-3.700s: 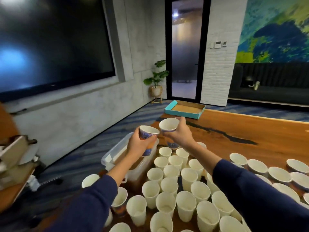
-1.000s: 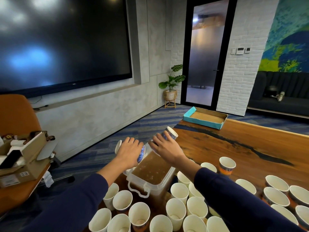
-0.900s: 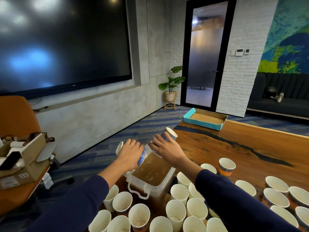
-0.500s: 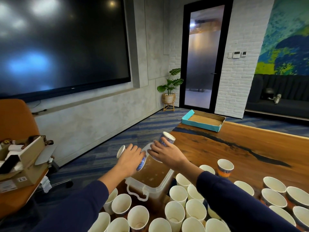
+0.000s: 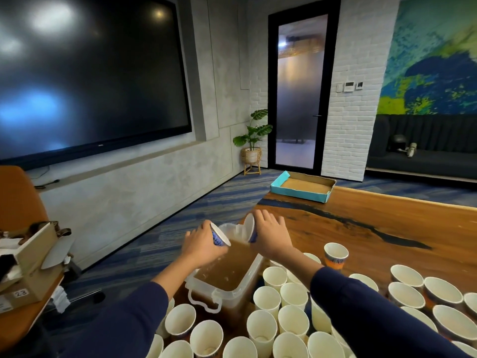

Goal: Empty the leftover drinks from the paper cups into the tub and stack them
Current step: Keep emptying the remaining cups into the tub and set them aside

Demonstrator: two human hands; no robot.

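2 paper cups, left hand gripping one, right hand gripping the other: we keep both rims tipped low over the tub until dripping stops.

Crowded cups around tub

A large dark screen hangs on the grey concrete wall. A glass door stands beside white brick, a potted plant near it. Blue striped carpet covers the floor; a dark sofa sits under a colourful mural.
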